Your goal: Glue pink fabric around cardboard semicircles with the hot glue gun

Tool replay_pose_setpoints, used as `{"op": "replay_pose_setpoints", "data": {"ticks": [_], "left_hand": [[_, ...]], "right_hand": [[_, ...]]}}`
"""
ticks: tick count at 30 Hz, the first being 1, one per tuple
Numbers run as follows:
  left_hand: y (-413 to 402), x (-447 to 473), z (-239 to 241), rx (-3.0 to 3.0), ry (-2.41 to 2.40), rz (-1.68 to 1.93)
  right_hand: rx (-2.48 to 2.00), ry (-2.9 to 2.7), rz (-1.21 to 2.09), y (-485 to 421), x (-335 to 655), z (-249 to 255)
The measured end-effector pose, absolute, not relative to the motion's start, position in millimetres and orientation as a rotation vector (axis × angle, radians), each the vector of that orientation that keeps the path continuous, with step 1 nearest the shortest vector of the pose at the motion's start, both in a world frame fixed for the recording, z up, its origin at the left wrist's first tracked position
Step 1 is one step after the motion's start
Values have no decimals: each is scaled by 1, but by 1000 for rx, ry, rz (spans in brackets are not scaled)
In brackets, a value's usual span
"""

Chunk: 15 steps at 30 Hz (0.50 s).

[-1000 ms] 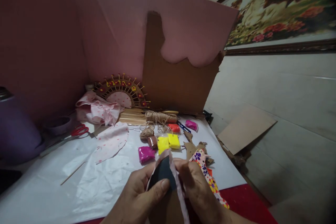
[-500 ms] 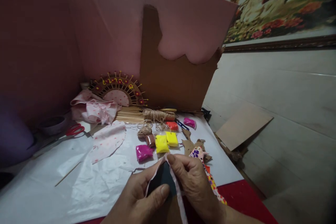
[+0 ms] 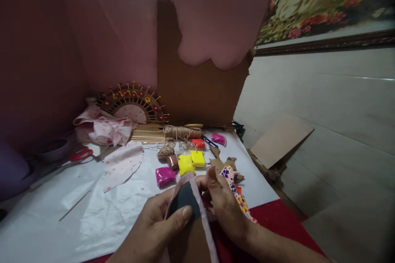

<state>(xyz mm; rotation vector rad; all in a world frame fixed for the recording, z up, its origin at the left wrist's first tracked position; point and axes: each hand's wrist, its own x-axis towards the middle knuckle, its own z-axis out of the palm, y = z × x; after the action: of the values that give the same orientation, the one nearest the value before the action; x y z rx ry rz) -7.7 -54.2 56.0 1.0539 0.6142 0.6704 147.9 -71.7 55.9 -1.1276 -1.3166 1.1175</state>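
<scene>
Low in the middle of the view, my left hand [image 3: 157, 224] and my right hand [image 3: 224, 205] both grip one cardboard piece [image 3: 185, 203]. It has a dark face and a pink cloth strip running along its edge. My left thumb presses on the dark face. My right fingers pinch the top of the pink edge. Just beyond my right hand lies a flowered cloth strip [image 3: 236, 193] on brown cardboard cut-outs [image 3: 222, 164].
White paper [image 3: 101, 218] covers the table. On it lie magenta [image 3: 165, 175], yellow [image 3: 191, 161] and orange clay packets, twine [image 3: 177, 133], red-handled scissors [image 3: 78, 155], spotted pink cloth [image 3: 121, 164], a skewer [image 3: 74, 205] and a half-round stick decoration [image 3: 132, 104]. A pink and brown board [image 3: 197, 86] stands behind.
My right fingers have slid up along the pink edge to its top. The head camera has shifted, so the whole scene sits further left and lower.
</scene>
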Motion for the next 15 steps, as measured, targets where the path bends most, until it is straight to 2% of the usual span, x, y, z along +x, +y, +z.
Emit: {"op": "replay_pose_setpoints", "data": {"ticks": [6, 11, 15], "left_hand": [[-54, -7, 54, 985, 632, 761], [-55, -6, 61, 939, 614, 712], [-54, -7, 64, 903, 616, 735]], "right_hand": [[-1199, -1422, 1001, -71, 145, 51], [-1142, -1361, 1109, -71, 151, 53], [-1129, -1355, 1076, -73, 154, 58]]}}
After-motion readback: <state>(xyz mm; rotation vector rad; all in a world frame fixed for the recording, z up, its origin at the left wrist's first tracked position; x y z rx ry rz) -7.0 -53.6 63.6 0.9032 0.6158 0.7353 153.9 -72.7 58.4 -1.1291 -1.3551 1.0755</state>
